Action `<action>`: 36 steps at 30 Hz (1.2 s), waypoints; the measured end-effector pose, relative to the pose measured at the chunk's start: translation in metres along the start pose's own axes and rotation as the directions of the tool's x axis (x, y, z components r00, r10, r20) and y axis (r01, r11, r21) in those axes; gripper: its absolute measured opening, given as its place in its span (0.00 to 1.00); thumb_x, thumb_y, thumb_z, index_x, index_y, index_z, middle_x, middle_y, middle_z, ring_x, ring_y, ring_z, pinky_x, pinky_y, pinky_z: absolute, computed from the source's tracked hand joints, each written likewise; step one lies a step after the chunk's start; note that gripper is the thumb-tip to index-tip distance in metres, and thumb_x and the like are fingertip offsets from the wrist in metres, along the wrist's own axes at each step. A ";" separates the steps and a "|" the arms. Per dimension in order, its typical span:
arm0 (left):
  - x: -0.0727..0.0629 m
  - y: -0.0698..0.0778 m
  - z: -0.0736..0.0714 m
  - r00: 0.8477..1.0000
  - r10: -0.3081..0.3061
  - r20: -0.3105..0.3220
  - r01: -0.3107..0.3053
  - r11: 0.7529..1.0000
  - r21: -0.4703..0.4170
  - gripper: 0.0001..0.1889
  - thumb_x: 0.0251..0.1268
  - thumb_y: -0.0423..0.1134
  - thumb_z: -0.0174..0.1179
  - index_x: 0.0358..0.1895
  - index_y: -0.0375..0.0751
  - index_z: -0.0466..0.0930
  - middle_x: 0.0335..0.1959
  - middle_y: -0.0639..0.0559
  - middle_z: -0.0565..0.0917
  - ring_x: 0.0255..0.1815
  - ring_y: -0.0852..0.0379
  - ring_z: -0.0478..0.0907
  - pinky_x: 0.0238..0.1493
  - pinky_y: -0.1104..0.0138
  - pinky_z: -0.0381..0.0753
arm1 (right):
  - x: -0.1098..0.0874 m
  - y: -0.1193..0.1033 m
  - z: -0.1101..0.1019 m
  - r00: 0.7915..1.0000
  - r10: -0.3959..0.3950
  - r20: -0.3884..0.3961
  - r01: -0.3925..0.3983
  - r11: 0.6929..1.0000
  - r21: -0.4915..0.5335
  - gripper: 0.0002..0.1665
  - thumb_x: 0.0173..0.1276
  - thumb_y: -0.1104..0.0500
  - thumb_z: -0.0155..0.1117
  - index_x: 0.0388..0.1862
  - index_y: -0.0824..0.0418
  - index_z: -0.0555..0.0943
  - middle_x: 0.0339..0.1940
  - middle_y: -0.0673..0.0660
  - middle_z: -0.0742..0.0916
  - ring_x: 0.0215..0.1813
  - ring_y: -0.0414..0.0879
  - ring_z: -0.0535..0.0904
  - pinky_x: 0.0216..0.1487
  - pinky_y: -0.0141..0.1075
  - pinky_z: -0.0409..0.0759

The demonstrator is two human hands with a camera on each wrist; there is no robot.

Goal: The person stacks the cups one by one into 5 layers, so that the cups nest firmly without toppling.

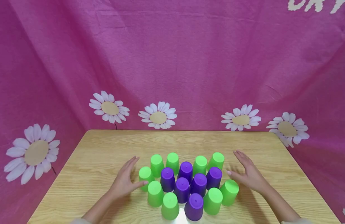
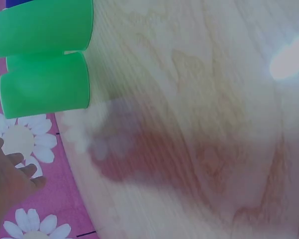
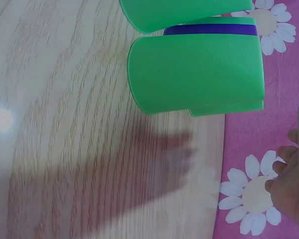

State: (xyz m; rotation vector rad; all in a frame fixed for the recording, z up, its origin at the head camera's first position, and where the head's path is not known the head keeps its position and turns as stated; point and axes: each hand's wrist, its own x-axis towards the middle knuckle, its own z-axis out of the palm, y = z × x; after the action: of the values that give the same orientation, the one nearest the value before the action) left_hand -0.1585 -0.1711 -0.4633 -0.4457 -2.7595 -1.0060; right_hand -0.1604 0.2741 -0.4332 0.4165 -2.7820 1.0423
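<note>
Upside-down plastic cups stand close together on the wooden table, several green and several purple. My left hand [image 1: 125,180] is spread beside the left end of the group, its thumb overlapping the leftmost green cup [image 1: 145,175] in the head view. On the other side my right hand [image 1: 250,175], fingers extended, is nearest to the rightmost green cup [image 1: 229,192]. Neither hand grips anything. Purple cups, such as this front purple cup [image 1: 194,207], fill the middle between the green ones. The left wrist view shows a green cup [image 2: 45,85] beside the hand; the right wrist view shows another green cup [image 3: 199,72].
The light wooden table [image 1: 105,146] reaches back to a pink cloth [image 1: 175,62] printed with white daisies, which hangs behind and at both sides. Green cups also stand at the back, such as the back right green cup [image 1: 216,160]. Hand shadows fall on the tabletop.
</note>
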 end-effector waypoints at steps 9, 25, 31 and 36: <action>-0.001 0.001 0.010 0.998 -0.060 -0.002 0.059 0.986 -0.153 0.46 0.41 0.47 0.73 0.66 0.34 0.61 0.66 0.34 0.66 0.67 0.34 0.61 0.64 0.42 0.63 | 0.007 -0.001 0.010 0.997 0.072 -0.028 -0.069 0.994 0.087 0.44 0.58 0.53 0.66 0.67 0.72 0.61 0.68 0.76 0.63 0.68 0.73 0.58 0.64 0.64 0.60; -0.003 0.000 0.019 0.992 -0.113 -0.048 0.093 0.948 -0.306 0.37 0.42 0.36 0.73 0.60 0.31 0.68 0.56 0.37 0.77 0.54 0.38 0.74 0.55 0.47 0.75 | 0.024 0.004 0.027 0.983 0.182 0.015 -0.180 0.950 0.256 0.38 0.61 0.58 0.65 0.65 0.74 0.63 0.65 0.73 0.69 0.66 0.68 0.64 0.67 0.53 0.62; -0.004 -0.002 0.023 0.989 -0.142 -0.037 0.122 0.934 -0.335 0.35 0.43 0.34 0.72 0.59 0.33 0.69 0.54 0.39 0.78 0.55 0.41 0.74 0.56 0.48 0.75 | 0.028 0.007 0.034 0.982 0.186 0.014 -0.182 0.934 0.307 0.36 0.61 0.60 0.65 0.63 0.76 0.64 0.62 0.74 0.72 0.65 0.67 0.66 0.66 0.53 0.64; -0.004 -0.002 0.024 0.987 -0.155 -0.046 0.129 0.927 -0.351 0.33 0.43 0.32 0.72 0.57 0.33 0.71 0.51 0.41 0.80 0.53 0.42 0.76 0.55 0.49 0.76 | 0.030 0.009 0.039 0.981 0.196 0.010 -0.189 0.925 0.329 0.33 0.59 0.60 0.66 0.61 0.73 0.69 0.58 0.72 0.77 0.63 0.64 0.71 0.65 0.52 0.67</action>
State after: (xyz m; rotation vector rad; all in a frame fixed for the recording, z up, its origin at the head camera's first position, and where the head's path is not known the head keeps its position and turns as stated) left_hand -0.1568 -0.1573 -0.4838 -0.2489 -2.5813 -1.5249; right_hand -0.1933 0.2488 -0.4610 0.1642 -2.6710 1.5567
